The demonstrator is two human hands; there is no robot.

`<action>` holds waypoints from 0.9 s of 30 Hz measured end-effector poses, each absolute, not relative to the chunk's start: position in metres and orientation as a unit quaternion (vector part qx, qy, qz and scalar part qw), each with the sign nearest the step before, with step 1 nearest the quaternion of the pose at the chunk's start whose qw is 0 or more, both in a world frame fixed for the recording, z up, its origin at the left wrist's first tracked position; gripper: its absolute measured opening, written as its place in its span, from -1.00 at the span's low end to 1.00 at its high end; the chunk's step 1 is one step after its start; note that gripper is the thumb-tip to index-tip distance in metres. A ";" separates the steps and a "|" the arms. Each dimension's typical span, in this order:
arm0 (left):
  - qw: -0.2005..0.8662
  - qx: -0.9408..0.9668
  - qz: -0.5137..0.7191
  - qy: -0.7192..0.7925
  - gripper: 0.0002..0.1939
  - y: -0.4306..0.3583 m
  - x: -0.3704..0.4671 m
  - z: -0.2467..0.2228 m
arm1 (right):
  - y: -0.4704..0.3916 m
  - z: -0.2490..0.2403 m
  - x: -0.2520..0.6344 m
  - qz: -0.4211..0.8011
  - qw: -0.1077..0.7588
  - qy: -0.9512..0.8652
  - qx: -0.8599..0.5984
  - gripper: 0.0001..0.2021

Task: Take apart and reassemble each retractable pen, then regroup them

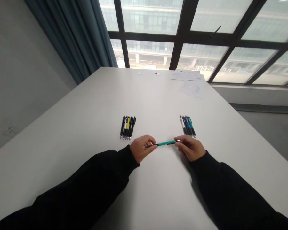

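Observation:
A green pen (165, 143) with dark ends lies level between my two hands. My left hand (142, 147) pinches its left end, where the fingers partly cover the dark grip. At the other end, near the clip and push button, the fingertips of my right hand (190, 147) are closed on it. Beyond my left hand, several pens (128, 127), mostly black with a yellow and a white one, lie side by side. A second row of pens (187, 126), in white, black, blue and green, lies just past my right hand.
The white table (105, 105) stretches to the window (177, 38). Printed papers (190, 88) lie at its far right, and two small white oval pieces (140, 73) sit at the far edge. A blue curtain (81, 41) hangs at the back left.

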State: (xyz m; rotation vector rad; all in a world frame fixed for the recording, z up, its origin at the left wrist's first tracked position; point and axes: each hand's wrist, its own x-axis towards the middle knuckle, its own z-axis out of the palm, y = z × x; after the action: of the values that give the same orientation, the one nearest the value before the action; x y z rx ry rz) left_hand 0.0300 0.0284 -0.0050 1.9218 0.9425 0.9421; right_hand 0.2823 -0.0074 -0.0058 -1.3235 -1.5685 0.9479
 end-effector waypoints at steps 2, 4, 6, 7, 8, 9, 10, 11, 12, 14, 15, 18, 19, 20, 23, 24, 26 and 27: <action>0.511 0.670 0.384 0.378 -0.78 0.033 0.027 -0.006 | -0.013 -0.006 0.281 0.432 0.461 -0.566 -0.529 -0.71; 0.597 0.595 0.396 0.365 -0.74 0.039 0.024 -0.006 | -0.017 -0.005 0.280 0.460 0.486 -0.522 -0.529 -0.70; 0.644 0.548 0.397 0.357 -0.72 0.045 0.021 -0.005 | -0.018 -0.003 0.280 0.476 0.503 -0.493 -0.527 -0.71; 0.661 0.530 0.396 0.354 -0.71 0.047 0.020 -0.005 | -0.018 -0.002 0.280 0.482 0.508 -0.485 -0.524 -0.72; 0.675 0.515 0.395 0.351 -0.70 0.049 0.020 -0.004 | -0.017 -0.001 0.280 0.486 0.513 -0.479 -0.521 -0.73; 0.687 0.500 0.395 0.348 -0.69 0.050 0.019 -0.004 | -0.016 -0.001 0.281 0.489 0.516 -0.476 -0.517 -0.74; 0.696 0.487 0.398 0.347 -0.68 0.051 0.020 -0.005 | -0.014 -0.001 0.281 0.492 0.519 -0.474 -0.514 -0.74; 0.702 0.474 0.402 0.347 -0.67 0.051 0.020 -0.005 | -0.013 -0.002 0.282 0.496 0.520 -0.472 -0.511 -0.74; 0.705 0.465 0.405 0.350 -0.66 0.051 0.020 -0.006 | -0.012 -0.003 0.283 0.499 0.521 -0.470 -0.509 -0.73; 0.698 0.458 0.411 0.366 -0.65 0.051 0.021 -0.006 | -0.010 -0.006 0.285 0.503 0.521 -0.465 -0.508 -0.72; 0.691 0.462 0.411 0.376 -0.65 0.051 0.021 -0.006 | -0.010 -0.007 0.286 0.503 0.522 -0.463 -0.510 -0.71; 0.664 0.487 0.401 0.401 -0.63 0.051 0.022 -0.006 | -0.009 -0.009 0.286 0.499 0.522 -0.458 -0.519 -0.72; 0.657 0.497 0.398 0.404 -0.63 0.051 0.022 -0.005 | -0.009 -0.009 0.286 0.498 0.520 -0.458 -0.521 -0.73; 0.652 0.507 0.394 0.404 -0.63 0.051 0.022 -0.005 | -0.009 -0.009 0.285 0.498 0.518 -0.459 -0.523 -0.73; 0.640 0.525 0.391 0.402 -0.64 0.051 0.022 -0.004 | -0.010 -0.009 0.285 0.502 0.508 -0.463 -0.525 -0.74; 0.637 0.530 0.389 0.402 -0.64 0.051 0.022 -0.004 | -0.010 -0.009 0.285 0.502 0.507 -0.463 -0.526 -0.74; 0.631 0.538 0.386 0.404 -0.65 0.051 0.022 -0.004 | -0.010 -0.009 0.285 0.503 0.502 -0.462 -0.530 -0.73; 0.629 0.541 0.385 0.405 -0.65 0.052 0.022 -0.005 | -0.010 -0.009 0.285 0.502 0.502 -0.461 -0.532 -0.72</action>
State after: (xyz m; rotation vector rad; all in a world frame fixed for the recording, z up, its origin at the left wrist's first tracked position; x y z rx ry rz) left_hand 0.0216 0.0516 -0.0045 1.2401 0.9276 0.8820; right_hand 0.2849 -0.0102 -0.0088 -1.2867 -1.1146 1.2136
